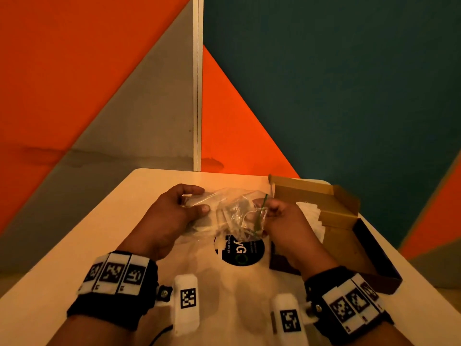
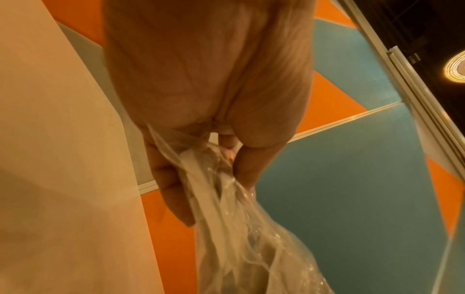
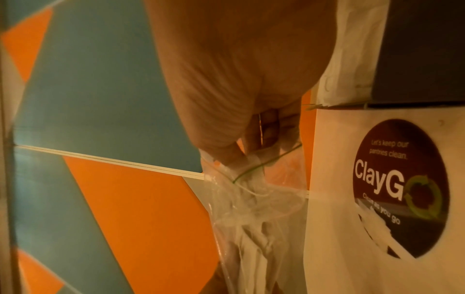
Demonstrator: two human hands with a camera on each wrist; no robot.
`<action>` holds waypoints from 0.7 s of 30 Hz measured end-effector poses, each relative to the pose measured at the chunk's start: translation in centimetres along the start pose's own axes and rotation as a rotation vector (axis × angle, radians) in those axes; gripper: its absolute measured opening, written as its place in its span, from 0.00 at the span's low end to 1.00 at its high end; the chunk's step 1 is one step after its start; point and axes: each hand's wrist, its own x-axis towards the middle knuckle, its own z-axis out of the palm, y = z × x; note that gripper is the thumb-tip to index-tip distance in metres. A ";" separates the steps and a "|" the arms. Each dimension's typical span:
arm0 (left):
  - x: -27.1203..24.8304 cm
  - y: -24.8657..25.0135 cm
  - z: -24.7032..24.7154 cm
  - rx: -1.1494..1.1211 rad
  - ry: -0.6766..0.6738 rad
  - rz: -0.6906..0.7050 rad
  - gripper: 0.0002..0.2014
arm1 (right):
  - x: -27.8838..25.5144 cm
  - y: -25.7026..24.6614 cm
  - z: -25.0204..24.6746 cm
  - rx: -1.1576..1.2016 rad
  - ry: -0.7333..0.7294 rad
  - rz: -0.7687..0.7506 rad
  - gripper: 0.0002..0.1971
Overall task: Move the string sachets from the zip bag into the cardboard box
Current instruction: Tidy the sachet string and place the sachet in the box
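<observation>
The zip bag (image 1: 229, 213) was clear, crinkled plastic with a green seal line, held above the surface (image 1: 99, 236) beside the open cardboard box (image 1: 331, 208). Left hand (image 1: 172, 216) gripped one end, right hand (image 1: 284, 218) pinched the mouth. White string sachets (image 2: 201, 191) showed through.

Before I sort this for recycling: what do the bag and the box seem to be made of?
The bag, gripped by the left hand and the right hand, looks like thin clear plastic film: see-through, glossy, crinkled. The box looks like plain brown cardboard: matte, with folded flaps. Its outer wall looks dark, perhaps printed.
</observation>
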 end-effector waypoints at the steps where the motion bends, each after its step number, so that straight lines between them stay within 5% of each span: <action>1: 0.0 0.0 0.1 -0.002 0.000 -0.001 0.16 | 0.0 0.1 0.0 0.004 0.011 -0.006 0.14; 10: 0.6 -0.8 -1.3 -0.008 0.075 -0.011 0.11 | 1.1 0.4 -1.1 0.085 0.213 0.017 0.11; 21: 1.7 -3.0 -4.0 0.096 0.149 -0.127 0.09 | 2.2 1.5 -1.9 0.216 0.281 0.043 0.11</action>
